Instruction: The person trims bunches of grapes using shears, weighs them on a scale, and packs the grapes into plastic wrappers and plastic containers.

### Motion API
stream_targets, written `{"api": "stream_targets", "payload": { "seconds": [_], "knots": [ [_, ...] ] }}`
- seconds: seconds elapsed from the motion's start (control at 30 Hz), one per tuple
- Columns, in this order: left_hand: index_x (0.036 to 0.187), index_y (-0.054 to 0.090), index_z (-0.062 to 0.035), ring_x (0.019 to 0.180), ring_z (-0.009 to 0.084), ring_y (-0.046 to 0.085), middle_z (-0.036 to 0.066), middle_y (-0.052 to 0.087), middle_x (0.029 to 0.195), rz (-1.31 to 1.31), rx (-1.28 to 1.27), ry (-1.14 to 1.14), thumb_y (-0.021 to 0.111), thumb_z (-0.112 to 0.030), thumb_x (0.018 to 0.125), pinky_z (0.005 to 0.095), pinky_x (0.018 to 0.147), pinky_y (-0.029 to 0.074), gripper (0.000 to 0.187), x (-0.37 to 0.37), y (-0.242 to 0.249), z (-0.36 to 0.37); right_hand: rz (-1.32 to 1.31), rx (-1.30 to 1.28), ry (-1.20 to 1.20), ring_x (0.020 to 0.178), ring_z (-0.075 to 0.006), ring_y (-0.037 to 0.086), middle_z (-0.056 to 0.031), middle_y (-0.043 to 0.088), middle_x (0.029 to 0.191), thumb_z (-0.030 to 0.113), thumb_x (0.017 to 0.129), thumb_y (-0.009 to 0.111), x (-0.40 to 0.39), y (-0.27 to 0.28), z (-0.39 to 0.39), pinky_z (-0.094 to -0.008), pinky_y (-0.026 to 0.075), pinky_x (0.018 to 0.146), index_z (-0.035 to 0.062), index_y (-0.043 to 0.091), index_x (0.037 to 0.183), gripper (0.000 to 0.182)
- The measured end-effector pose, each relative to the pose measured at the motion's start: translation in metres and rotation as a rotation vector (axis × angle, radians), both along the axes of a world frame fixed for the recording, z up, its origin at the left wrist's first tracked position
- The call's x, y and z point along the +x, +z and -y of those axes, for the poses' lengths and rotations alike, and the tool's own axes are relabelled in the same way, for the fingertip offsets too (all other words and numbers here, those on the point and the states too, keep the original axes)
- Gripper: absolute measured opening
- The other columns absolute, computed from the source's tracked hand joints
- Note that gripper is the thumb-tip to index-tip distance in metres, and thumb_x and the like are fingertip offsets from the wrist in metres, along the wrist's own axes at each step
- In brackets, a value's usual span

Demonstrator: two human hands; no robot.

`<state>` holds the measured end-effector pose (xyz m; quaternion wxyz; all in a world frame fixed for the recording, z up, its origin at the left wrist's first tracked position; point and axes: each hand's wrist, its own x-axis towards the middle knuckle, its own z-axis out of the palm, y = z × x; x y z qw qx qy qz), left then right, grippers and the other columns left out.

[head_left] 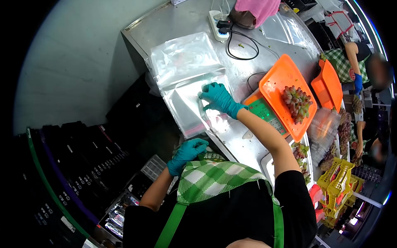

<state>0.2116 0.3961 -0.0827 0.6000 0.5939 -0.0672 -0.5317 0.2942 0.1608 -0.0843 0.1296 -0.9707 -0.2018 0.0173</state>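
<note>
My right hand (pixel 222 100), in a teal glove, rests on a stack of clear plastic bags (pixel 182 97) on the metal table. Its thumb and fingers are bent but apart, and the fingertips touch the film. No lifted bag shows between them. Lower down, my left hand (pixel 188 155), gloved the same way, is by the table's near edge and the top of my green checked apron (pixel 215 177). Its fingers stretch out with nothing visible in them. Right of my right hand, an orange tray (pixel 275 82) sits on a scale (pixel 264 113), holding a bunch of pinkish-green grapes (pixel 297 103).
A power strip (pixel 218 25) with black cables lies at the back, near a pink cloth (pixel 258 12). Another orange tray (pixel 328 87), clear plastic boxes (pixel 324 128) and yellow baskets (pixel 336 177) stand right. Dark crates (pixel 78 165) fill the left. Co-workers are at far right.
</note>
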Motion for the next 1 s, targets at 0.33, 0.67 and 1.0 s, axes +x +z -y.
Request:
{"api": "stream_targets", "payload": {
  "seconds": [0.33, 0.67, 1.0],
  "knots": [
    [0.104, 0.055, 0.0013, 0.072, 0.0107, 0.058, 0.006, 0.061, 0.085, 0.020, 0.036, -0.008, 0.052, -0.014, 0.086, 0.0229, 0.068, 0.047, 0.024, -0.009, 0.001, -0.001, -0.101, 0.022, 0.044, 0.091, -0.0275, 0.047, -0.0053, 0.050, 0.103, 0.043, 0.053, 0.073, -0.001, 0.005, -0.001, -0.0403, 0.039, 0.074, 0.0219, 0.051, 0.110, 0.064],
    [0.103, 0.056, 0.0011, 0.076, 0.0107, 0.056, 0.006, 0.060, 0.085, 0.035, -0.020, 0.014, 0.052, -0.014, 0.085, 0.0222, 0.069, 0.045, 0.024, -0.016, 0.005, 0.005, 0.069, 0.358, -0.064, 0.076, -0.0253, 0.052, -0.0019, 0.055, 0.079, 0.024, 0.068, 0.060, -0.014, -0.023, 0.001, -0.0371, 0.042, 0.066, 0.0135, 0.058, 0.072, 0.012],
    [0.100, 0.057, 0.0018, 0.075, 0.0113, 0.057, 0.006, 0.061, 0.082, 0.084, -0.073, 0.207, 0.050, -0.012, 0.087, 0.0236, 0.073, 0.046, 0.021, -0.006, 0.048, 0.028, 0.388, 0.499, -0.158, 0.073, -0.0263, 0.052, -0.0064, 0.054, 0.078, 0.019, 0.073, 0.058, 0.006, 0.040, 0.014, -0.0376, 0.041, 0.065, 0.0095, 0.058, 0.077, 0.010]
  ]
}}
